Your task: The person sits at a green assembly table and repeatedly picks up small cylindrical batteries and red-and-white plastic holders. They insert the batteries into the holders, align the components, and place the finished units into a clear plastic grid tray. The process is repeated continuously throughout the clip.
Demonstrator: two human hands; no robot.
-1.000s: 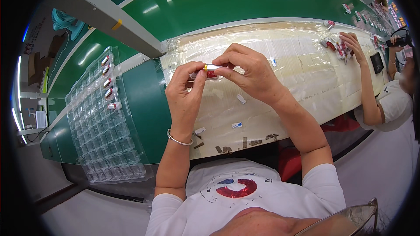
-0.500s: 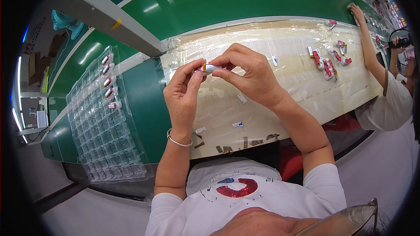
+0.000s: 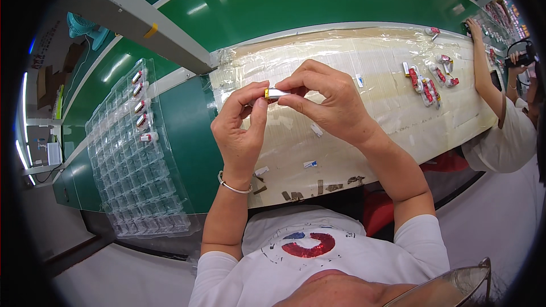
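Note:
Above the cream-coloured work mat [image 3: 364,131], I hold a small silver battery [image 3: 275,94] with a yellow band at its left end. The fingertips of my left hand [image 3: 242,111] pinch that banded end. My right hand [image 3: 327,96] grips the other end between thumb and fingers, which hide part of it. Below my hands, small white paper tabs [image 3: 310,164] lie scattered on the mat. To the right sits a loose cluster of similar batteries with red wrapping [image 3: 425,86].
At left a clear plastic tray [image 3: 131,165] of many pockets holds several batteries along its right edge. A grey metal post [image 3: 148,20] rises beside it. Behind the mat runs a green surface [image 3: 273,5]. A co-worker's arm [image 3: 483,74] reaches in at far right.
The battery has turned in my fingers, so its silver side and yellow band show more and its red part less. The co-worker's hand has shifted slightly right.

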